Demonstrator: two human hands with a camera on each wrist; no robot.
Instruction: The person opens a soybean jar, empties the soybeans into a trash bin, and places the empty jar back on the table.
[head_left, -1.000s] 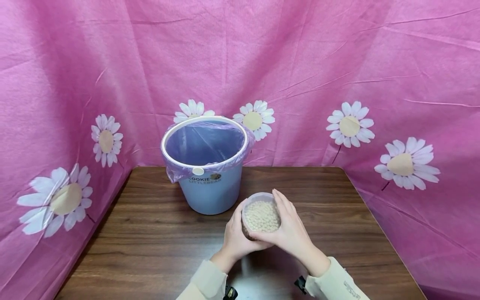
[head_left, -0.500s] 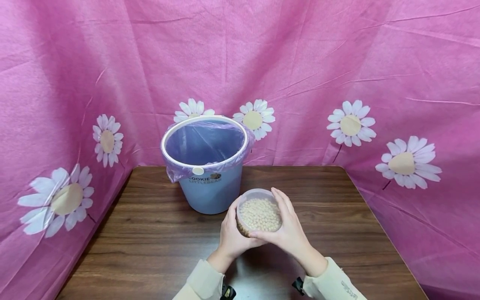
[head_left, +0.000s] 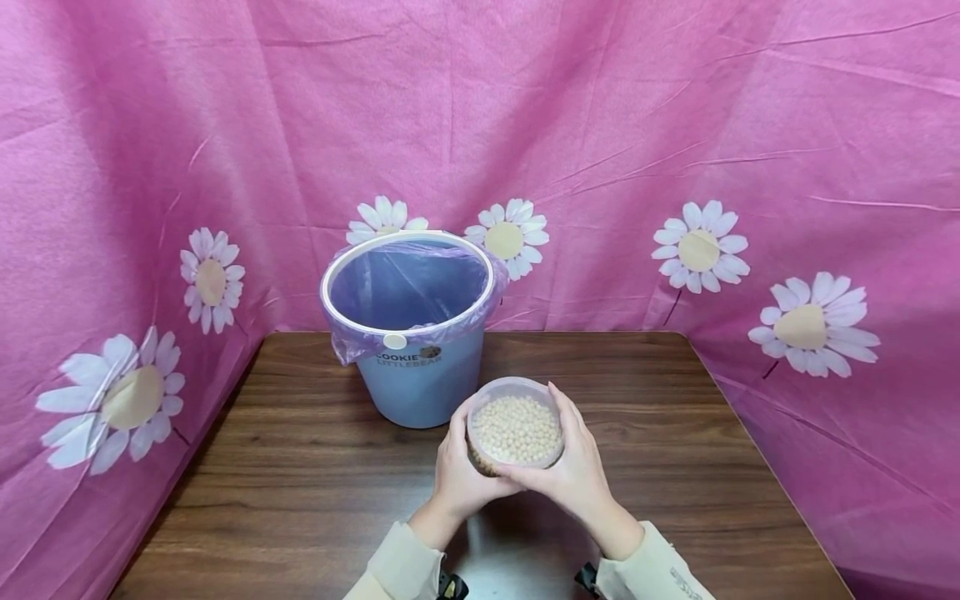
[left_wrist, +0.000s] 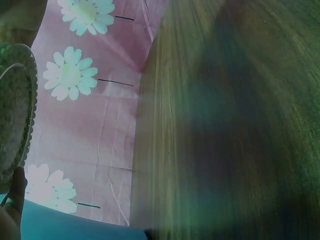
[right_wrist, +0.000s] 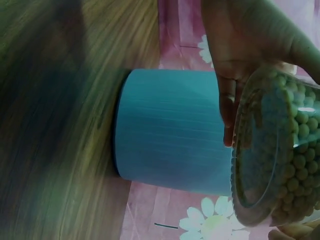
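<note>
Both hands hold a round clear plastic tub [head_left: 516, 429] filled with pale round beans. My left hand [head_left: 461, 475] grips its left side, and my right hand [head_left: 579, 475] grips the right side with the thumb across the near side. The tub is up off the table, its underside showing in the right wrist view, where the beans [right_wrist: 300, 160] are seen through the wall. In the left wrist view only an edge of the tub [left_wrist: 17, 110] shows. Whether a lid covers the tub cannot be told.
Behind and left of the tub stands a blue bin [head_left: 423, 387] with a white rim and a purple liner bag [head_left: 348, 342] folded over it. The brown wooden table [head_left: 300, 500] lies beneath. Pink cloth [head_left: 600, 100] with daisies hangs around the back and sides.
Both hands have shifted the tub slightly to the left and a little up in the head view. The grip looks the same, and the bin has stayed put.
</note>
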